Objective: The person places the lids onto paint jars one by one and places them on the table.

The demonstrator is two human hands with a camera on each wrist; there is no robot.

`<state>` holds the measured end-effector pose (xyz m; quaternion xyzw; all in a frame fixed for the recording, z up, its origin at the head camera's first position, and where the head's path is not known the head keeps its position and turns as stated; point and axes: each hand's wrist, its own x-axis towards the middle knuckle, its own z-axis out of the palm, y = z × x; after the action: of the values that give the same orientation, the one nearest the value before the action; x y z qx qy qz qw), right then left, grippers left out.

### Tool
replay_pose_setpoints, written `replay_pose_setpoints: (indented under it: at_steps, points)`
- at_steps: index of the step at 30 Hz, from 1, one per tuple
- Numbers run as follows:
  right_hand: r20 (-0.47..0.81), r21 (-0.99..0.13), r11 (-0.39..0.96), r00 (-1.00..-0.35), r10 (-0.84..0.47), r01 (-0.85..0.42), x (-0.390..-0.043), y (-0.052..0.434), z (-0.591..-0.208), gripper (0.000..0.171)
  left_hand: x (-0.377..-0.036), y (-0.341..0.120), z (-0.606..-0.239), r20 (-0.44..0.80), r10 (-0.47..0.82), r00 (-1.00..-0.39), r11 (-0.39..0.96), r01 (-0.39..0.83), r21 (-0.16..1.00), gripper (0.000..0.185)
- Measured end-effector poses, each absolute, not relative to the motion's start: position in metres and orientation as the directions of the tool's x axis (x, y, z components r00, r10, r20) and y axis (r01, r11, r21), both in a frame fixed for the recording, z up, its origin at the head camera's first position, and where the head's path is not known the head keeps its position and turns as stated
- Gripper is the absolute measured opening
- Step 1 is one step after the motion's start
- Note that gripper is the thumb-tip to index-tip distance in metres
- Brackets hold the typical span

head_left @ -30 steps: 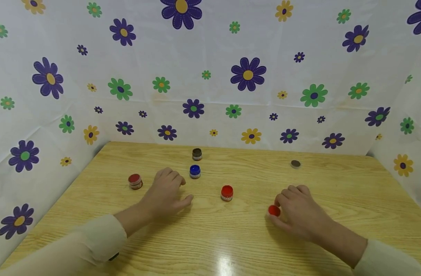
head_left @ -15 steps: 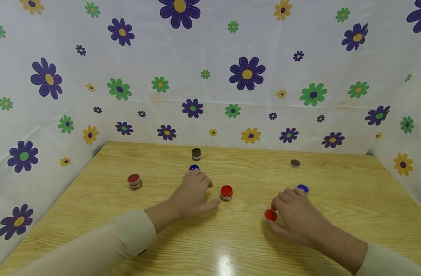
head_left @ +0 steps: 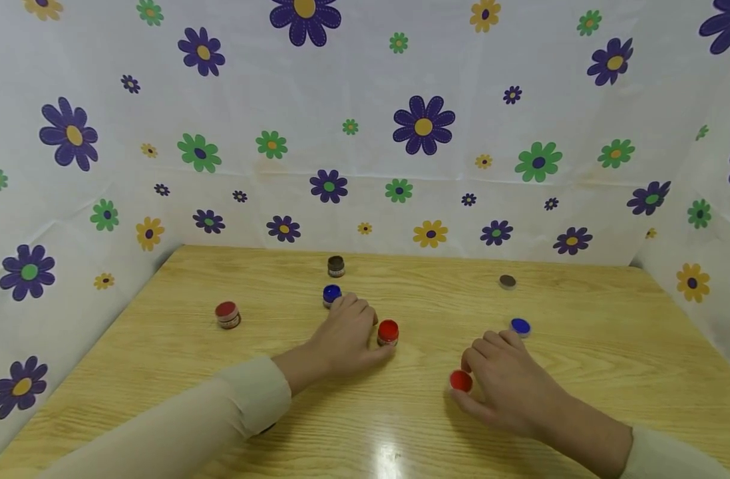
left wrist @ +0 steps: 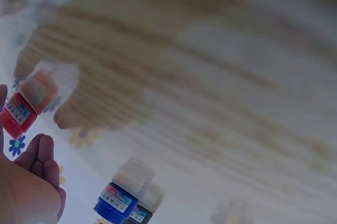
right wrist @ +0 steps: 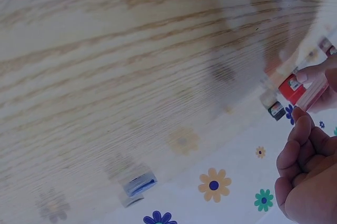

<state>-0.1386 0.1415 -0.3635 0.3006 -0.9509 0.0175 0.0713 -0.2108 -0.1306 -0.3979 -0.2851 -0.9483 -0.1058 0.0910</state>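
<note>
My left hand (head_left: pixel 347 339) is at the red paint jar (head_left: pixel 388 332), which stands without its lid on the wooden table. Its thumb overlaps the jar's front and its fingertips are right at the left side. In the left wrist view, a gap shows between the bent fingers (left wrist: pixel 45 153) and the red jar. My right hand (head_left: pixel 514 382) pinches a red lid (head_left: pixel 460 381) between thumb and fingers, the lid's red face turned up. Just behind the left hand stands an uncapped blue paint jar (head_left: pixel 331 293), partly hidden by the knuckles.
A dark, uncapped jar (head_left: pixel 336 266) stands behind the blue one. Farther left is a dark red jar (head_left: pixel 227 315) with its lid on. Beyond the right hand lie a blue lid (head_left: pixel 520 326) and a dark lid (head_left: pixel 508 282). A flowered cloth (head_left: pixel 365 156) encloses the table's back and sides.
My left hand has moved right, past the blue jar, to the open red jar. The right hand has drifted slightly left and nearer with the red lid, uncovering the blue lid.
</note>
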Motion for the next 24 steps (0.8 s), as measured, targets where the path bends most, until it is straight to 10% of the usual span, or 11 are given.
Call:
replay_pose_setpoints:
  at_steps: [24]
  points:
    - [0.184,0.031,0.801,-0.785,-0.592,-0.597,-0.1370,0.1422,-0.3618,0.030,-0.2063,-0.1206,-0.3949,0.226,0.564,-0.794,0.787,0.600,0.145,0.031]
